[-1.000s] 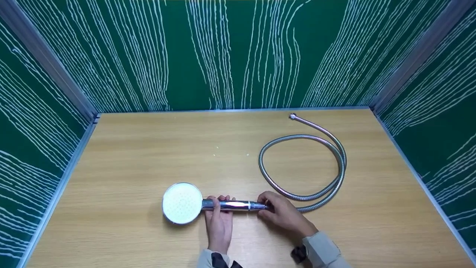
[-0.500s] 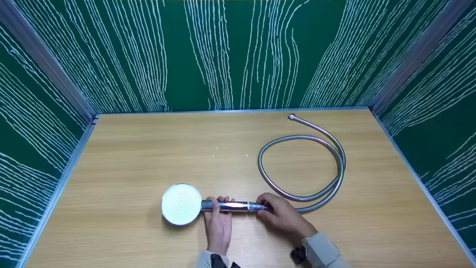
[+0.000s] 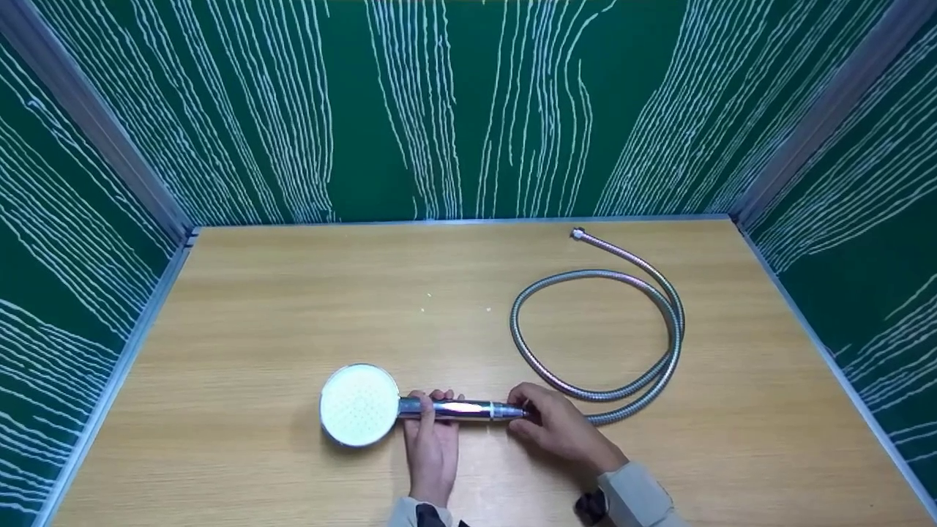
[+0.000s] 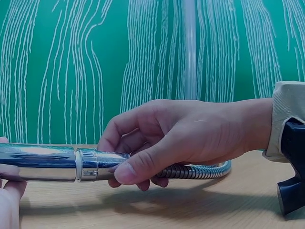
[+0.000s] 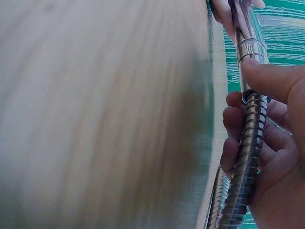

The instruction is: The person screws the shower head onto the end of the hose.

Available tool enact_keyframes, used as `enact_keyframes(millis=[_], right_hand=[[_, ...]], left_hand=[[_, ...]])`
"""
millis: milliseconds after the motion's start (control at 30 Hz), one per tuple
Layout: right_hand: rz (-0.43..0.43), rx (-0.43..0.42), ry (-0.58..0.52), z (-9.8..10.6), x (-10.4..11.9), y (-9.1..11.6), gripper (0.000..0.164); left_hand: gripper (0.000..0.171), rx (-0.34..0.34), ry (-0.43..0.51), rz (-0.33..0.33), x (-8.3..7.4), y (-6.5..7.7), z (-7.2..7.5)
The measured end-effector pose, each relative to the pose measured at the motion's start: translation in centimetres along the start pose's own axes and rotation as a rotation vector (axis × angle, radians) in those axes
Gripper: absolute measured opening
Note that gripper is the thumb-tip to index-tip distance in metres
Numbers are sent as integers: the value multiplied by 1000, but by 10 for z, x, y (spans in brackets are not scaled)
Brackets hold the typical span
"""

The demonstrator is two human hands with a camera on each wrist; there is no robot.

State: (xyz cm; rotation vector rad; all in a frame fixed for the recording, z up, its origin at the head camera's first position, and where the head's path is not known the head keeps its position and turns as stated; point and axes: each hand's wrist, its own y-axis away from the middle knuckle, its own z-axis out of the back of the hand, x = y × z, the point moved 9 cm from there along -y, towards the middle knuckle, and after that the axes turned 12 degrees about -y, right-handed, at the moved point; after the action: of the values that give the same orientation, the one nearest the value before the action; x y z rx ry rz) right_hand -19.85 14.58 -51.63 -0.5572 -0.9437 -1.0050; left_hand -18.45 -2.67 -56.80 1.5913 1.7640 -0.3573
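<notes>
Showerhead [image 3: 359, 405]: white perforated face upward, over the near part of the wooden tabletop [image 3: 256, 315], its chrome handle [image 3: 468, 410] pointing right.
Left hand [image 3: 432, 450]: grips the handle beside the face, thumb [image 3: 427, 415] across the top.
Right hand [image 3: 562, 430]: pinches the handle's tapered end [image 4: 109, 160], where the flexible metal hose [image 3: 600, 274] meets it; the joint [image 5: 248, 97] is partly hidden, so its tightness cannot be told.
Hose nut [image 3: 577, 233]: near the tabletop's back edge, beyond the hose's loop.

In the head view, the near end of the hose [image 3: 680, 333] is being hidden under the right hand's [image 3: 560, 430] fingers.
</notes>
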Motion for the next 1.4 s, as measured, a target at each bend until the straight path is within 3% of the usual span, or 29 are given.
enact_keyframes(millis=[200,533,767,1300,1400], right_hand=[[15,12,-19,-2,-1,0,15],[62,-4,-9,0,3,3,16],[-8,1,-8,-1,-1,2,28],[-29,10,-32,1,-5,0,17],[23,2,-28,1,-3,0,15]], left_hand=[[6,-30,-24,12,0,2,3],[6,0,-31,-6,-2,3,0],[7,2,-42,1,-2,3,0],[5,-24,-18,17,-1,0,1],[4,-17,-23,13,0,0,0]])
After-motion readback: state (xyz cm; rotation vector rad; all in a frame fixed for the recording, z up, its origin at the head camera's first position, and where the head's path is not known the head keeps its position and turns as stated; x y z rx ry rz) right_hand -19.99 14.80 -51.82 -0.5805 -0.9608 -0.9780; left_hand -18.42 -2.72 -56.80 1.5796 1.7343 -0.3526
